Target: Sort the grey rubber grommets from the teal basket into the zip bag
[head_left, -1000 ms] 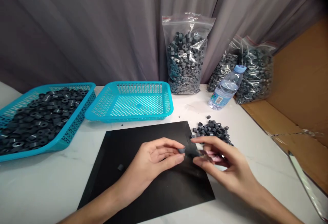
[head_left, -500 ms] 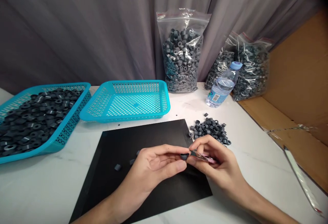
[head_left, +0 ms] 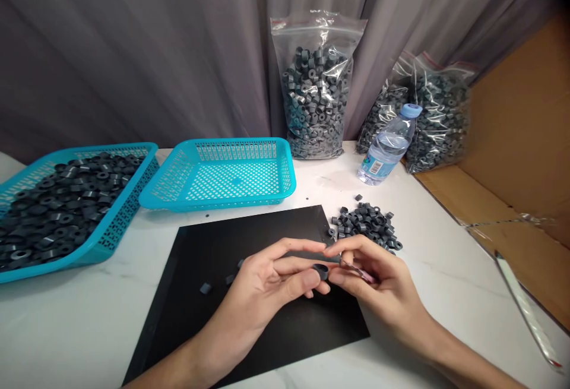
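Note:
Over the black mat (head_left: 307, 332), my left hand (head_left: 265, 288) pinches a small dark grey ring (head_left: 320, 270) between thumb and fingers, its opening tilted upward. Close beside it on the right, my right hand (head_left: 387, 285) is closed round a slim tool with a pink part (head_left: 365, 275); its kind is mostly hidden by the fingers. The two index fingertips nearly meet above the ring. A dark piece (head_left: 205, 288) lies on the mat left of my left hand, with others partly hidden behind that hand. Just beyond my right hand is a loose pile of dark rings (head_left: 367, 223).
A blue basket (head_left: 104, 240) full of dark rings stands at left, with another blue basket (head_left: 216, 204) beside it. Behind are a zip bag (head_left: 316, 92) of rings, more bags (head_left: 439, 116) and a water bottle (head_left: 385, 148). A long, pale, knife-like tool (head_left: 528, 312) lies by the cardboard (head_left: 525, 139) at right.
The hands have drawn slightly apart at the ring. My left index finger has lifted off it, and the tool tip in my right hand has moved back to the right.

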Action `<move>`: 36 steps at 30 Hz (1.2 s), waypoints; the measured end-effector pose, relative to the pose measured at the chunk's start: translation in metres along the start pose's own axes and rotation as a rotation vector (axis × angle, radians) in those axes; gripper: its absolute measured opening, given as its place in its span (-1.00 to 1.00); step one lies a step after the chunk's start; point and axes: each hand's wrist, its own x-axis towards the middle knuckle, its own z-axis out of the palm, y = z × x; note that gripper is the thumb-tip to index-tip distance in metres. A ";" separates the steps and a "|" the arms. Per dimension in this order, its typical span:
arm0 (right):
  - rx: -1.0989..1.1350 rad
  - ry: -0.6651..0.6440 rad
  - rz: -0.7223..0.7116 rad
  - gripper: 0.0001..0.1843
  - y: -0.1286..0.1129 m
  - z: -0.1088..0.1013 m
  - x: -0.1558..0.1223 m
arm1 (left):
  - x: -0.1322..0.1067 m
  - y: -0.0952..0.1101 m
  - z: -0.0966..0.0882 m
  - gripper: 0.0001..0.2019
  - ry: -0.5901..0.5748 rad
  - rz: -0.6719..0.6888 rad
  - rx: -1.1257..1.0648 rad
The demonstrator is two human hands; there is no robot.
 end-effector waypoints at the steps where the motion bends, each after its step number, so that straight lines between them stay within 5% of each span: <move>1: -0.001 0.004 0.002 -0.84 0.000 0.000 0.000 | 0.000 0.000 0.000 -0.73 -0.007 0.001 0.011; 29: 0.092 0.006 0.008 -0.91 -0.005 0.006 0.001 | 0.003 -0.005 0.000 -0.81 -0.047 0.018 0.074; 33: -0.110 0.049 0.027 -0.87 -0.009 -0.006 0.006 | 0.005 0.012 -0.026 -0.70 -0.074 0.035 0.385; 36: -0.326 0.140 0.022 -0.76 -0.019 -0.034 0.014 | 0.000 0.037 -0.064 -0.78 0.075 0.146 0.812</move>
